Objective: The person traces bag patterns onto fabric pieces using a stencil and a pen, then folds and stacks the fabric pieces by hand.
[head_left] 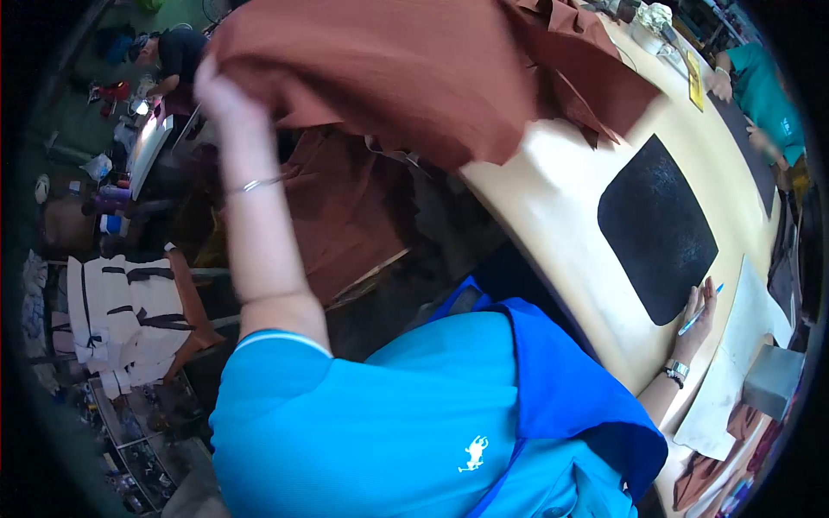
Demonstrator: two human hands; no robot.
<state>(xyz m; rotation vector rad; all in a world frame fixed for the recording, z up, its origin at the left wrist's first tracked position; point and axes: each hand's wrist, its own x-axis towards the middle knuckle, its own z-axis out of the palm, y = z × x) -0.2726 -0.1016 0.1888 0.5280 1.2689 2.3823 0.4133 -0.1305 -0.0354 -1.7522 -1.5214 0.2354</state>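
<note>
White emblem (474, 454) on bright-blue shirt (371, 423).

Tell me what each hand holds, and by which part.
The left hand holds the brown sheet by its left edge; the right hand holds a pen around its middle.

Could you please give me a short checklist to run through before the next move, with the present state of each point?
1. Left hand has hold of the brown sheet: ok, near its edge, though the hand is blurred.
2. Brown sheet lies flat on the table: not ok, it is raised on the left hand's side.
3. Black piece lies flat on the table: ok.
4. Black piece is uncovered by the brown sheet: ok, bare table shows between them.
5. Right hand has the pen: ok, beside the black piece.
6. Black piece bears pen marks: cannot tell, too little detail shows.
</note>
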